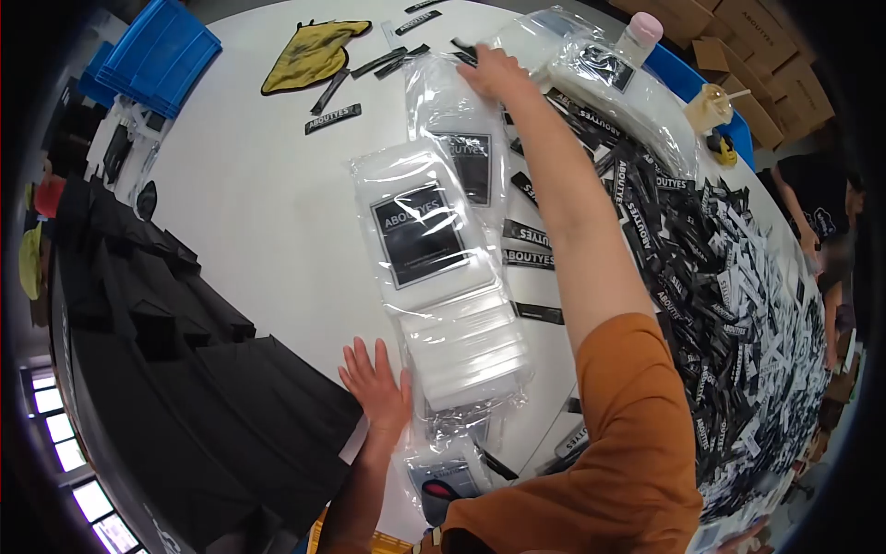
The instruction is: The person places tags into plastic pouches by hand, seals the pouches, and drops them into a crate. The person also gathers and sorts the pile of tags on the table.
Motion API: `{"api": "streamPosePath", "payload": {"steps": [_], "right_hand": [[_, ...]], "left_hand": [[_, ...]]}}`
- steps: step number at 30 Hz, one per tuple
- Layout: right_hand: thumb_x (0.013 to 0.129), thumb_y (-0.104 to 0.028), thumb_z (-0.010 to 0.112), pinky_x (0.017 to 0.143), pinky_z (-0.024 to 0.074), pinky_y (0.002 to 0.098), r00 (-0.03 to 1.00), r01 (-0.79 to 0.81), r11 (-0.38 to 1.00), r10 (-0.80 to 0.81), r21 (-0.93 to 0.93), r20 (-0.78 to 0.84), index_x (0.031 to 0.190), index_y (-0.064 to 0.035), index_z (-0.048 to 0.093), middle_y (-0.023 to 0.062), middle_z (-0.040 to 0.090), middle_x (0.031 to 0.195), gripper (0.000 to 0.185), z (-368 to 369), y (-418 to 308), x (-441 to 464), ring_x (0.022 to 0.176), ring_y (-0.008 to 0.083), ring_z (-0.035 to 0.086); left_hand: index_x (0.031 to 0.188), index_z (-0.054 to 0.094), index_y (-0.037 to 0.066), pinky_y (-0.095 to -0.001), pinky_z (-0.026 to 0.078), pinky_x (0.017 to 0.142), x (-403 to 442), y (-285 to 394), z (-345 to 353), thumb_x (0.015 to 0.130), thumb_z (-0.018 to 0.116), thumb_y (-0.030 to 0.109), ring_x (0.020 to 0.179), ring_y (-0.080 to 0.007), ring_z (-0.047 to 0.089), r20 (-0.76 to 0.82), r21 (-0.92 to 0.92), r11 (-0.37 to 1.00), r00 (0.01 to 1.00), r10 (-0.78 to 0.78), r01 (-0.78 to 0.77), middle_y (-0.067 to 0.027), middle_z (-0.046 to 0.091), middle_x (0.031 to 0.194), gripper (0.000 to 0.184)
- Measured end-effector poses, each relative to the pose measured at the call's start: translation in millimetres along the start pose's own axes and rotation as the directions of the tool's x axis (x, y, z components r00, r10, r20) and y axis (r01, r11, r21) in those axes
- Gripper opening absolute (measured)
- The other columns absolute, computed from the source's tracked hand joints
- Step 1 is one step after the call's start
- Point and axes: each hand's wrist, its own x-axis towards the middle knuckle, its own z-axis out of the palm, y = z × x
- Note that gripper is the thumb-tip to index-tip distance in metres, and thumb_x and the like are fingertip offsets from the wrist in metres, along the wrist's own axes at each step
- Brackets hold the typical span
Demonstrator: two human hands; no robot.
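My left hand (377,386) lies open with fingers spread on the white table, beside a stack of clear plastic packaging bags (438,305). The top bag bears a black printed label (417,233). At the far side, my right hand (496,74) is stretched out over another clear bag (443,102), its fingers closed at a short black label strip (464,48). The fingertips are partly hidden. Several loose black strips lie nearby, among them a printed strip (333,119) and a yellow-and-black cloth piece (318,57).
A large heap of black and white strips (711,305) covers the right side. Folded black bags (221,415) line the left edge. Blue crates (159,57), a pink-lidded bottle (639,37), a drink cup (709,108) and cardboard boxes (761,46) surround the table. Another person (812,208) stands at right.
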Motion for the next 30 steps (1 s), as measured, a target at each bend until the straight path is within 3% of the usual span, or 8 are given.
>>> {"api": "streamPosePath", "payload": {"steps": [6, 8, 11, 14, 17, 24, 28, 30], "right_hand": [[0.081, -0.019, 0.054, 0.083, 0.0484, 0.0425, 0.894, 0.278, 0.960, -0.270, 0.029, 0.359, 0.107, -0.0067, 0.057, 0.0181, 0.064, 0.101, 0.029, -51, 59, -26, 0.097, 0.0336, 0.061], [0.079, -0.022, 0.058, 0.082, 0.0486, 0.0383, 0.613, 0.380, 0.925, -0.265, 0.016, 0.744, 0.104, -0.0047, 0.061, 0.0181, 0.065, 0.097, 0.030, -124, 72, -48, 0.095, 0.0282, 0.063], [0.079, -0.038, 0.064, 0.088, 0.0470, 0.0336, 0.740, 0.148, 0.951, -0.288, 0.271, 0.608, 0.114, -0.0080, 0.062, 0.0158, 0.065, 0.096, 0.046, -101, 128, -51, 0.097, 0.0266, 0.062], [0.080, -0.044, 0.061, 0.096, 0.0427, 0.0396, 0.906, 0.246, 0.969, -0.236, 0.016, 0.352, 0.124, -0.0141, 0.057, 0.0163, 0.060, 0.112, 0.053, -65, 104, -49, 0.110, 0.0315, 0.056], [0.083, -0.051, 0.055, 0.100, 0.0333, 0.0562, 0.908, 0.113, 0.987, -0.057, -0.112, 0.415, 0.131, -0.0187, 0.048, 0.0186, 0.046, 0.133, 0.058, -19, 74, -50, 0.124, 0.0350, 0.043], [0.089, -0.050, 0.045, 0.099, 0.0219, 0.0654, 0.989, 0.128, 0.985, -0.118, -0.116, 0.092, 0.138, -0.0261, 0.036, 0.0144, 0.037, 0.140, 0.055, 32, 81, -82, 0.130, 0.0367, 0.030], [0.088, -0.052, 0.046, 0.099, 0.0317, 0.0569, 0.969, 0.192, 0.970, -0.164, -0.146, 0.186, 0.131, -0.0202, 0.048, 0.0132, 0.040, 0.139, 0.054, 5, 100, -121, 0.127, 0.0368, 0.036], [0.083, -0.056, 0.053, 0.094, 0.0406, 0.0504, 0.820, 0.120, 0.974, 0.012, -0.192, 0.573, 0.125, -0.0134, 0.054, 0.0142, 0.052, 0.127, 0.060, -72, 94, -145, 0.118, 0.0357, 0.048]], "left_hand": [[0.139, 0.035, 0.007, -0.0609, 0.011, 0.107, -2, -2, 5, 0.082, 0.058, 0.031, 0.137, -0.0442, 0.015, -0.044, 0.003, 1.000, 0.999, 0.013, -0.012, -0.0221, 0.021, 0.148, 0.066], [0.139, 0.036, 0.007, -0.0605, 0.012, 0.107, -1, -2, 5, 0.081, 0.059, 0.029, 0.137, -0.0433, 0.015, -0.057, 0.016, 1.000, 0.998, 0.006, -0.005, -0.0214, 0.021, 0.148, 0.066], [0.138, 0.036, 0.008, -0.0598, 0.013, 0.107, -3, -2, 9, 0.080, 0.061, 0.025, 0.137, -0.0424, 0.017, -0.069, 0.047, 0.999, 0.998, 0.004, 0.000, -0.0210, 0.022, 0.148, 0.066], [0.138, 0.037, 0.008, -0.0590, 0.014, 0.107, -3, -6, 17, 0.078, 0.063, 0.023, 0.137, -0.0418, 0.017, -0.083, 0.066, 0.998, 0.997, 0.009, -0.003, -0.0204, 0.022, 0.148, 0.067], [0.138, 0.037, 0.009, -0.0585, 0.015, 0.107, -5, -13, 23, 0.076, 0.064, 0.021, 0.138, -0.0414, 0.017, -0.098, 0.091, 0.996, 0.995, 0.032, -0.023, -0.0194, 0.022, 0.148, 0.069], [0.139, 0.037, 0.012, -0.0573, 0.015, 0.108, -1, -5, 12, 0.076, 0.061, 0.017, 0.138, -0.0393, 0.018, -0.021, -0.036, 0.996, 0.997, -0.079, 0.078, -0.0181, 0.023, 0.149, 0.068], [0.139, 0.037, 0.013, -0.0559, 0.016, 0.108, -5, -21, 35, 0.076, 0.058, 0.009, 0.138, -0.0379, 0.019, -0.139, 0.138, 0.990, 0.990, 0.035, -0.015, -0.0165, 0.023, 0.149, 0.066], [0.139, 0.036, 0.013, -0.0552, 0.017, 0.108, -3, -17, 32, 0.076, 0.057, 0.006, 0.138, -0.0374, 0.020, -0.180, 0.122, 0.992, 0.983, 0.037, -0.015, -0.0156, 0.023, 0.149, 0.067]]}}
